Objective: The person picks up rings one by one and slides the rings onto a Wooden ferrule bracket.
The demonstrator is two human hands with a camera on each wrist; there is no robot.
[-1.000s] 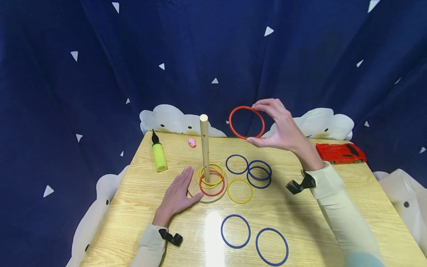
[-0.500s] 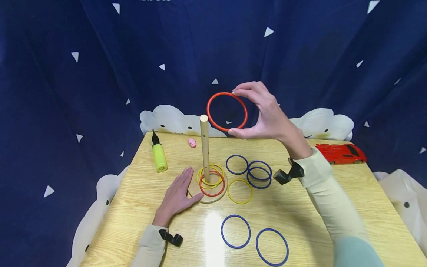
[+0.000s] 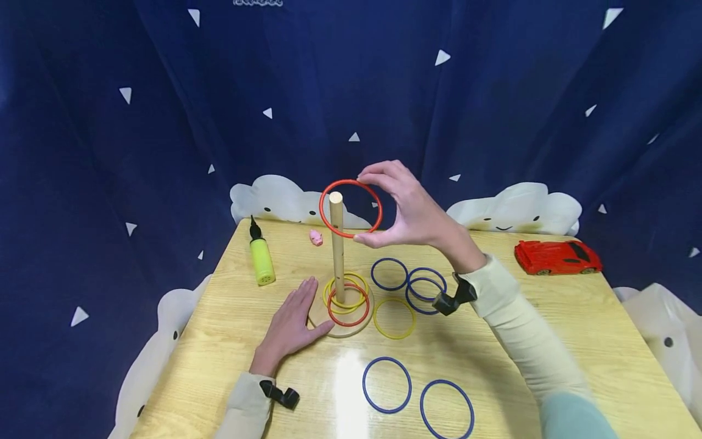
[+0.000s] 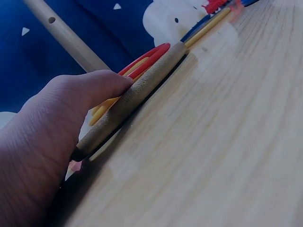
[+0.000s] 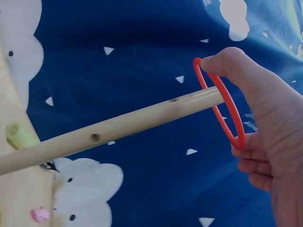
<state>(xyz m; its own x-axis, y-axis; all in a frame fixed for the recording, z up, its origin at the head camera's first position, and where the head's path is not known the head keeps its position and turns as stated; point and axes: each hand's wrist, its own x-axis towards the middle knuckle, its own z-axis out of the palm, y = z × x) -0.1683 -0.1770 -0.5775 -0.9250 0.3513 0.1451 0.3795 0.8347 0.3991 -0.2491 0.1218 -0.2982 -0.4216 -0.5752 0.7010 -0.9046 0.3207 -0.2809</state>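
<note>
Dark blue curtain (image 3: 493, 110), dotted with white triangles and smiling clouds, hangs behind a pale wood-grain table (image 3: 493, 390). At the top of an upright wooden post (image 3: 337, 262), the right hand (image 3: 403, 210) pinches a tilted red ring (image 5: 229, 102), thumb on one side and fingertips on the other, set wide apart. Both the head and right wrist views show the post's tip within its opening (whether they touch, I cannot tell). With fingers straight and thumb spread, the left hand (image 3: 290, 323) rests beside the round base (image 3: 318, 310), its thumb on the edge. Two yellow rings (image 3: 351, 272) and a second red ring (image 3: 348, 325) lie on that base at the post's foot. Just to the right lie another yellow ring (image 3: 395, 338) and three blue rings (image 3: 389, 258), two overlapping; two more blue rings (image 3: 386, 413) lie nearer the person.
</note>
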